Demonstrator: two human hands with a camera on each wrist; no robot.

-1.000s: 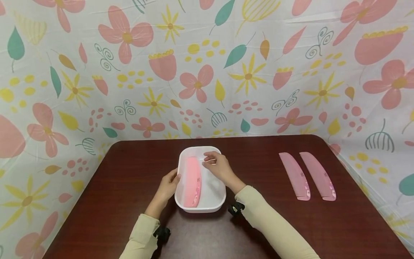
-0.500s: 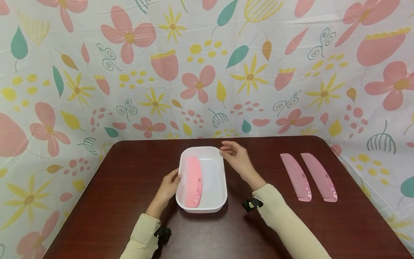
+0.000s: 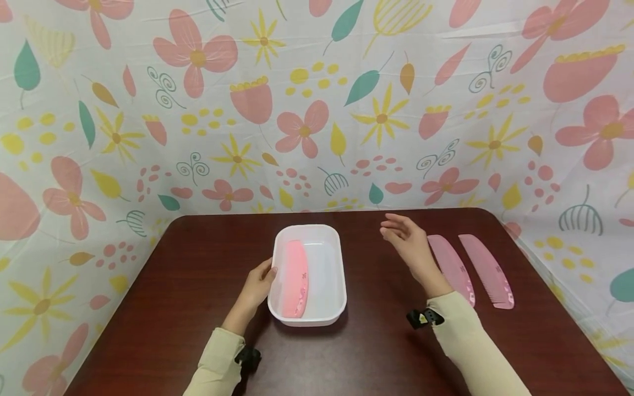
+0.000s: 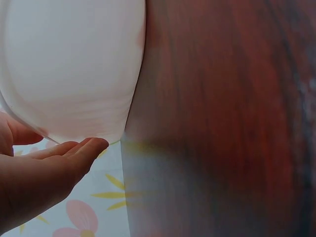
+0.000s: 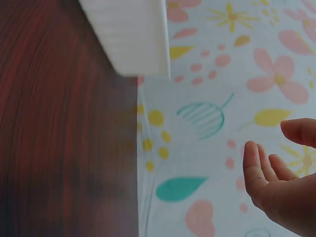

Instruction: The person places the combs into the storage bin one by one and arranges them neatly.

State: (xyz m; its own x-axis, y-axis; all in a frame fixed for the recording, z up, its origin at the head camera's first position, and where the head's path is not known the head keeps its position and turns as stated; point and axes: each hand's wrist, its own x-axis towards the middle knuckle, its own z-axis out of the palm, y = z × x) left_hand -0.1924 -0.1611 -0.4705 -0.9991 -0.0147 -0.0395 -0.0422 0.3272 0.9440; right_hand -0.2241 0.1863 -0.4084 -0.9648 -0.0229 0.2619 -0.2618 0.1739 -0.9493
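A white plastic basin (image 3: 329, 280) stands in the middle of the table. Along its left side lies a pink comb (image 3: 295, 279), teeth facing left. My left hand (image 3: 257, 283) pinches the basin's left rim, with the thumb over the edge and the fingers against the outside wall; the left wrist view shows these fingers (image 4: 84, 153) along the wall. To the right of the basin, my right hand (image 3: 408, 245) is in the air with relaxed, slightly bent fingers and nothing in them. Its wrist overlaps the nearer of two pink combs (image 3: 455, 272) in the head view.
The second pink comb (image 3: 487, 269) lies at the right of the dark wooden table (image 3: 198, 264), slanting parallel to the nearer one. A flower-printed cloth (image 3: 307, 165) hangs behind and around the table. Black straps (image 3: 425, 318) sit on both wrists.
My right hand has moved right, from over the basin, past its right rim, to beside the two combs. The left hand, basin and combs have stayed in place.
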